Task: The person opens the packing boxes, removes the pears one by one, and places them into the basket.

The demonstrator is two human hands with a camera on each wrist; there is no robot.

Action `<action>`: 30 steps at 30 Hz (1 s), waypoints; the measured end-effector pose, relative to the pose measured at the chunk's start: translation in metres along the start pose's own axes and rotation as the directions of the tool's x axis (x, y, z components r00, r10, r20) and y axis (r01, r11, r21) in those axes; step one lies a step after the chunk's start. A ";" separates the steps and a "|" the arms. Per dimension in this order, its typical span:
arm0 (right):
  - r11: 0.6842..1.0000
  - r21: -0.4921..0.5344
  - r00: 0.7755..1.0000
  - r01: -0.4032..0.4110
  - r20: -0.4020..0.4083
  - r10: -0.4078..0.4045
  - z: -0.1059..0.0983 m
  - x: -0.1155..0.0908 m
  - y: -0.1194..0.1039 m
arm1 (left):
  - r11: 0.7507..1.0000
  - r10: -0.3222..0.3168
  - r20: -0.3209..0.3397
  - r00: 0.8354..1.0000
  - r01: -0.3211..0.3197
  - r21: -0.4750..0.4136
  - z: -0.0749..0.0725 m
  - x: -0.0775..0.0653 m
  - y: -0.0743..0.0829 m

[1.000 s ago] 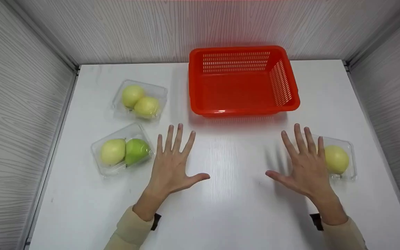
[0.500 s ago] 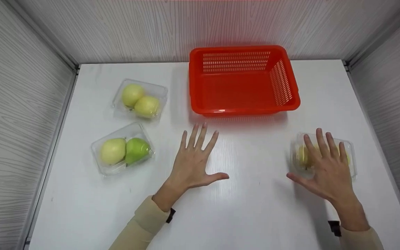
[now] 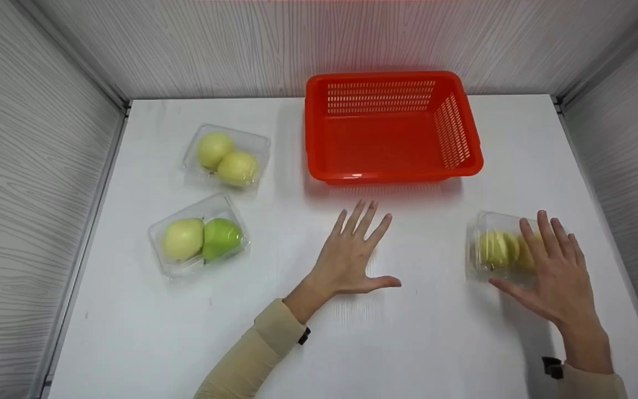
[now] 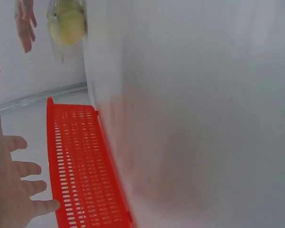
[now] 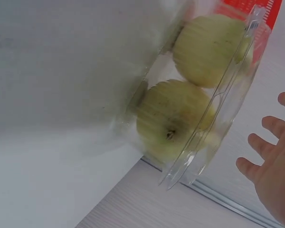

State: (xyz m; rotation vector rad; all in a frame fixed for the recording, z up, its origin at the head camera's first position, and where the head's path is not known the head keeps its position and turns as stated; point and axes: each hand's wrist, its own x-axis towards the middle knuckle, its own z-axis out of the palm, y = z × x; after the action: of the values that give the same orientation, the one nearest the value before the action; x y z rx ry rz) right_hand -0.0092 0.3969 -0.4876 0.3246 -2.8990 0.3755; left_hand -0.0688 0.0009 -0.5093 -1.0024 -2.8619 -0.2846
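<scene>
In the head view my left hand (image 3: 346,257) hovers over the middle of the table, fingers and thumb spread, holding nothing. The red plastic basket (image 3: 391,177) stands just beyond its fingertips. My right hand (image 3: 562,280), also spread and holding nothing, is above the right part of a clear plastic box (image 3: 488,221) with two yellow-green fruits (image 3: 496,249), one partly hidden by the hand. In the right wrist view the box's lid edge (image 5: 213,114) is apart from the fingers (image 5: 259,147). The left wrist view shows the basket's slotted wall (image 4: 83,161) beyond the left fingers.
Two more clear boxes stand at the left. The far one (image 3: 252,143) has two pale yellow fruits (image 3: 215,149); the near one (image 3: 214,205) has a pale fruit (image 3: 183,238) and a green pear-like fruit (image 3: 222,238). Panels (image 3: 214,44) wall the white table (image 3: 158,332).
Both hands have moved to the right, still spread. The left has gone from beside the near left box to mid-table; the right has shifted across the right box, uncovering its left fruit.
</scene>
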 end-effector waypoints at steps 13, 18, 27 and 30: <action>0.987 0.038 0.987 -0.156 0.043 0.155 0.002 -0.016 0.033 | 0.994 0.082 0.082 0.993 -0.076 -0.078 0.029 0.038 0.039; 0.979 0.057 0.980 -0.197 0.024 0.196 0.004 -0.026 0.044 | 0.994 0.079 0.111 0.991 -0.069 -0.089 0.033 0.052 0.046; 0.971 0.084 0.975 -0.224 0.011 0.224 0.010 -0.032 0.062 | 0.994 0.086 0.181 0.980 -0.073 -0.076 0.036 0.076 0.061; 0.970 0.092 0.975 -0.223 0.017 0.223 0.010 -0.032 0.066 | 0.995 0.092 0.208 0.974 -0.083 -0.055 0.038 0.086 0.067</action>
State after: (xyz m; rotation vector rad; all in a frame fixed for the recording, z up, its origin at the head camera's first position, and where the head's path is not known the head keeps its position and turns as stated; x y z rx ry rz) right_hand 0.0039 0.4622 -0.5193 0.0118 -2.9376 0.5485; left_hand -0.0947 0.1119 -0.5241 -1.2336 -2.9982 -0.2520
